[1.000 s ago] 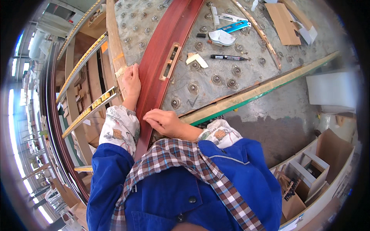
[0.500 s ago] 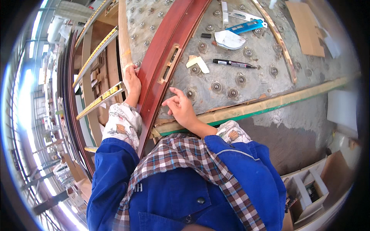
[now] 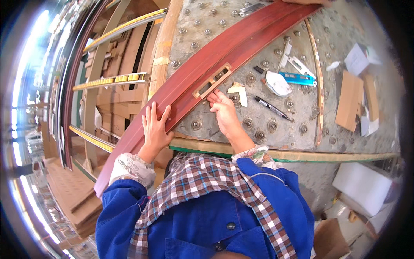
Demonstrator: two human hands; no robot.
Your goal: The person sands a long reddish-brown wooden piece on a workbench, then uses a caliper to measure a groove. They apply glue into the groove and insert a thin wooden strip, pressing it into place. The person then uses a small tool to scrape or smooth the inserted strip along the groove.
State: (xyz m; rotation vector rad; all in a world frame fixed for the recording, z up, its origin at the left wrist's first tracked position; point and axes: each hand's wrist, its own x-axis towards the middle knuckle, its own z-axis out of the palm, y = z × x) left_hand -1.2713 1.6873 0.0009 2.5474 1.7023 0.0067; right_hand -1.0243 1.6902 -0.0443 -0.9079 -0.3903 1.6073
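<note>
A long red-brown wooden board (image 3: 185, 73) with a moulded profile slants across the table from lower left to upper right. Along its right edge is a long slot (image 3: 212, 82) with a pale wood rim. My left hand (image 3: 156, 129) lies flat on the board's near part, fingers spread. Palm partly up, my right hand (image 3: 224, 113) meets the board's edge beside the slot; its fingers are stretched out and the tips are partly hidden at the edge. Nearest to that hand are a pale yellow folded piece (image 3: 239, 93) and a black marker pen (image 3: 272, 108).
The grey table (image 3: 207, 129) is studded with ball rollers. On it lie a blue-handled tool (image 3: 297, 79), a white rounded piece (image 3: 277, 83), a thin wooden strip (image 3: 320, 95) and cardboard (image 3: 348, 101). Roller racks (image 3: 112, 80) stand left. A blurred hand (image 3: 308, 1) is at the board's far end.
The board has swung clockwise, its far end now further right. My left hand has moved from the board's left edge onto its face. My right hand has come to its edge. The view has shifted.
</note>
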